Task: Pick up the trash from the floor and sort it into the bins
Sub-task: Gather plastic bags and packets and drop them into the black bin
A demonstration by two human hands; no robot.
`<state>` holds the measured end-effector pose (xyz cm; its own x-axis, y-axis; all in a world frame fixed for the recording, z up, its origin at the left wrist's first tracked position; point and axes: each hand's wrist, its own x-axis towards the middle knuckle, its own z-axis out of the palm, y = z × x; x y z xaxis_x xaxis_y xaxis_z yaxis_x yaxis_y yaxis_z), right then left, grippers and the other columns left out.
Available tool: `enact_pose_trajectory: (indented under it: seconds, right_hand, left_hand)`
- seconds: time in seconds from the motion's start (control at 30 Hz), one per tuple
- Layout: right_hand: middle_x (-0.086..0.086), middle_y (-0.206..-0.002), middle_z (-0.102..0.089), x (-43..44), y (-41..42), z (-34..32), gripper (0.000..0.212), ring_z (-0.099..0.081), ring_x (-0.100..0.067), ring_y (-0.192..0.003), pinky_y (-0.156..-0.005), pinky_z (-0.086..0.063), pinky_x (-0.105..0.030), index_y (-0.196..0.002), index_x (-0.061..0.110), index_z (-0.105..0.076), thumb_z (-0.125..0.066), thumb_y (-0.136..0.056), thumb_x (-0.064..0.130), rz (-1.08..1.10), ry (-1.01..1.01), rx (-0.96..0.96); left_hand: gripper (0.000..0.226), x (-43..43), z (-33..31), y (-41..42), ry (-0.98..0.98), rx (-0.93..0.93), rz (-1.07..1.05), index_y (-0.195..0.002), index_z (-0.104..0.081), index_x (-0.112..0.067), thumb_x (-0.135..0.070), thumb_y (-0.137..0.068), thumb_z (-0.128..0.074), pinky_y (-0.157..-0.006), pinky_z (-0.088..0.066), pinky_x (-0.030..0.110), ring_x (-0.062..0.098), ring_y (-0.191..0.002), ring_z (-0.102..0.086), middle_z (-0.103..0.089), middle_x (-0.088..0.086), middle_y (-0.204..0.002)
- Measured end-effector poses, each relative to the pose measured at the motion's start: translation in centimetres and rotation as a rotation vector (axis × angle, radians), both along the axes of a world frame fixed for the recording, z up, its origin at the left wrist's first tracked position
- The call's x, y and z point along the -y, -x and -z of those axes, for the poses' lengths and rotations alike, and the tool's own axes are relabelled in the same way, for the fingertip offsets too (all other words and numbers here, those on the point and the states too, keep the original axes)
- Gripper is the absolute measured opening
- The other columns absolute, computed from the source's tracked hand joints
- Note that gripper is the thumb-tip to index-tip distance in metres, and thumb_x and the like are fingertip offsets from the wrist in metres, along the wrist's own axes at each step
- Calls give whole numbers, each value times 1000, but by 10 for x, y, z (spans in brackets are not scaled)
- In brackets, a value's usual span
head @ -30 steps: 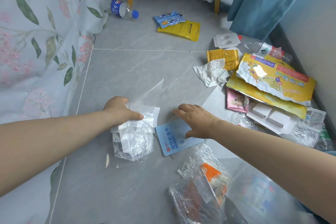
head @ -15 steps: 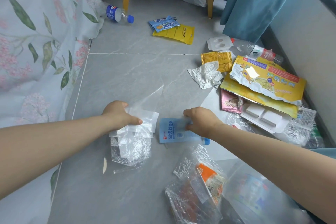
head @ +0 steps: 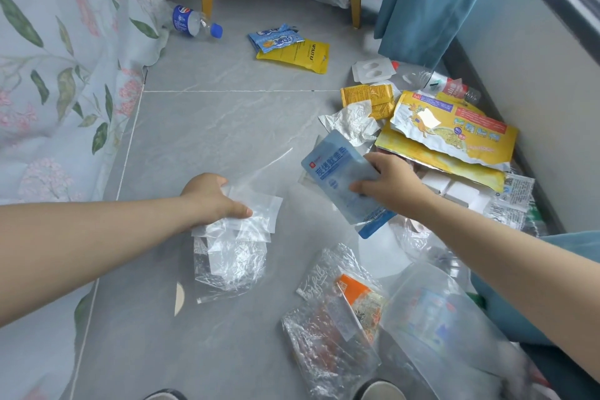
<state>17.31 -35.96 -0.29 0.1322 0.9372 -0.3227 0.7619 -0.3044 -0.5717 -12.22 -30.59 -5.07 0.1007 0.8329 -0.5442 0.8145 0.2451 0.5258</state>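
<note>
Two hands each hold a piece of trash above the grey tiled floor (head: 211, 127). A light blue packet (head: 337, 172) printed with white characters sits tilted in the right hand (head: 388, 187), fingers closed over its lower right half while its upper end sticks out to the left of the hand, clear of the floor. The left hand (head: 211, 198) is closed on a bunch of clear plastic bags (head: 233, 237), which hang below and to the right of its thumb and touch the tile. Nearer the camera lies a crinkled clear wrapper with an orange packet (head: 354, 292). Beyond the right hand, a yellow bag (head: 454, 130) tops a pile by the wall; a plastic bottle (head: 191, 21) lies beside the floral bedsheet (head: 58, 75).
</note>
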Motion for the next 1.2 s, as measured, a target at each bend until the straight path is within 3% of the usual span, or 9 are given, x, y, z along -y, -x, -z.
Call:
enact_pose_trajectory:
  seconds: [0.1,0.23,0.47,0.6,0.83,1.0,1.1,1.2]
  right_hand:
    - [-6,-87,-68,18,-7,-8,19,-63,-20,-74,-65,-53,-36,-96,11,-64,-73,-79,14,-10,124,-109]
    - [1,-74,-64,46,-8,-6,16,-57,-13,-62,-55,-47,-25,-83,17,-63,-77,-77,13,-111,336,-188]
    - [8,-78,-60,94,36,30,17,-55,-3,-64,-56,-43,-14,-86,20,-61,-75,-77,16,-239,460,-181]
    - [2,-85,-61,109,49,44,16,-55,-13,-76,-67,-47,-29,-86,16,-62,-74,-76,17,-256,421,-116]
    - [5,-70,-43,128,48,61,31,-45,-21,-73,-57,-33,-31,-67,21,-34,-62,-78,19,-328,260,146]
    - [0,-101,-44,142,52,67,25,-53,-26,-85,-72,-44,-36,-85,17,-39,-62,-77,17,-346,173,139]
    - [4,-89,-40,142,53,69,23,-53,-28,-78,-67,-44,-37,-79,19,-37,-56,-74,6,-301,176,98]
    - [7,-65,-39,139,51,67,31,-41,-15,-61,-52,-30,-25,-66,25,-31,-47,-67,-1,-187,176,24]
  left_hand:
    - [59,1,0,-3,-2,-9,31,-103,-70,-12,-39,-54,-90,-85,-51,30,20,-92,-66,-71,4,-101]
    - [38,1,-6,-4,-25,-18,53,-90,-73,-13,-30,-60,-89,-75,-50,28,20,-82,-67,-73,4,-88]
    - [51,-3,-4,2,-54,-70,66,-99,-69,-12,-36,-59,-89,-77,-44,27,22,-88,-63,-70,6,-98]
    - [80,-4,5,7,-44,-82,46,-120,-62,-8,-44,-53,-90,-89,-45,29,25,-106,-61,-66,8,-117]
    - [86,-4,9,10,-37,-92,37,-125,-59,-8,-44,-53,-90,-96,-44,31,26,-114,-58,-62,8,-124]
    - [73,-3,8,6,-24,-84,43,-114,-65,-9,-41,-54,-90,-81,-45,26,24,-100,-63,-68,8,-110]
    - [59,-2,6,0,-22,-73,45,-104,-68,-10,-37,-57,-90,-75,-42,25,23,-90,-63,-69,8,-103]
    - [66,-2,7,-3,-18,-62,42,-110,-66,-8,-38,-56,-90,-77,-42,25,25,-97,-63,-68,8,-108]
